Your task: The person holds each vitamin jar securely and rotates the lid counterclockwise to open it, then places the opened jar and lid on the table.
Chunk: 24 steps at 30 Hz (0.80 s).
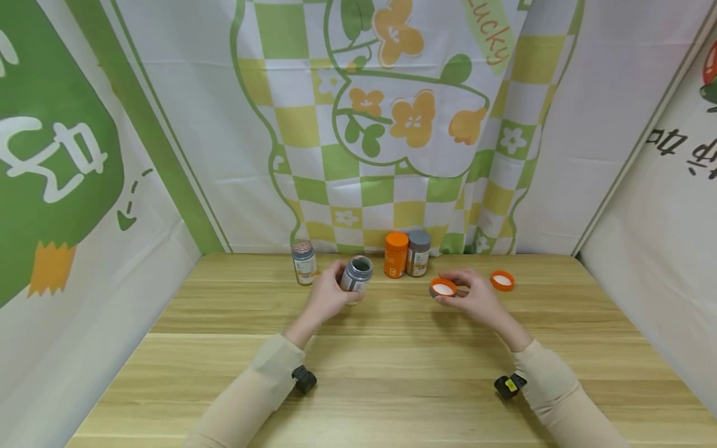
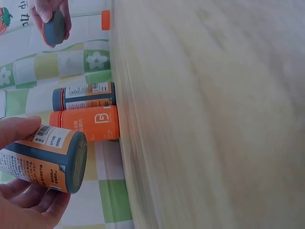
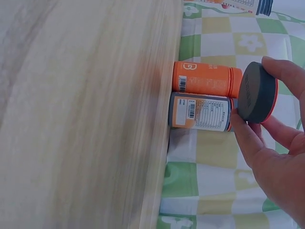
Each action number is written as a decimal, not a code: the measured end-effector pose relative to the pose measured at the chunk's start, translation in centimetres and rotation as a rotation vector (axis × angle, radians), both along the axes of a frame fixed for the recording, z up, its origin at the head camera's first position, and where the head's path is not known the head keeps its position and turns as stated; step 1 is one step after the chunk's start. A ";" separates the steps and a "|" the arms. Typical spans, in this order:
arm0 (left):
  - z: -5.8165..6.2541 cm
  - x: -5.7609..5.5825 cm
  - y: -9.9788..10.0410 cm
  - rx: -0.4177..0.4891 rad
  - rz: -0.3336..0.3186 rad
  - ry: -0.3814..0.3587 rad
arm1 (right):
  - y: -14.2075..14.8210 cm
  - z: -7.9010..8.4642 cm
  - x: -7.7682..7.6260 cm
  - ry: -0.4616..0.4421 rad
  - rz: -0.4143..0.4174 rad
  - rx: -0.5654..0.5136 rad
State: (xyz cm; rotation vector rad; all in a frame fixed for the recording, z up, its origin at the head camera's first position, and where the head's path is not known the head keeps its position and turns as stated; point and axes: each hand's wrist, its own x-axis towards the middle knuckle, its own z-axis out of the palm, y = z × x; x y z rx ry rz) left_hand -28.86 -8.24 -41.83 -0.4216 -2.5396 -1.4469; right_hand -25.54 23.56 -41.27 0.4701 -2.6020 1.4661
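My left hand [image 1: 327, 291] grips a grey jar [image 1: 357, 274] whose mouth is uncovered. In the left wrist view, the base of this jar [image 2: 76, 162] hangs above the tabletop, fingers and thumb wrapped round its sides. My right hand [image 1: 476, 297] pinches a grey screw lid [image 1: 443, 288] by its edge. The lid's orange-rimmed, white-lined inside faces up, while its dark outer face [image 3: 252, 93] points down in the right wrist view. Between the hands, farther back, stand an orange jar [image 1: 396, 255] and a grey-lidded jar [image 1: 417, 254], side by side.
Left of my left hand stands another grey jar [image 1: 304, 264] with a patterned seal-like top. An orange lid [image 1: 502, 280] lies on the wooden table [image 1: 381, 373], white inside upward, right of my right hand. A patterned curtain [image 1: 370, 186] hangs along the table's back edge.
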 end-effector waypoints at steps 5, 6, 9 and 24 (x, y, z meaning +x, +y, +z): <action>0.0 0.1 -0.2 0.010 0.010 0.001 | 0.2 -0.2 -0.2 -0.008 -0.017 0.036; 0.0 0.1 -0.2 0.010 0.014 0.004 | 0.2 -0.3 -0.2 -0.008 -0.017 0.040; 0.0 0.1 -0.4 0.015 0.026 0.011 | 0.4 -0.4 -0.2 -0.003 -0.023 0.063; 0.1 -0.1 -2.3 0.045 0.065 -0.016 | 1.9 -1.2 -0.7 0.037 -0.079 0.171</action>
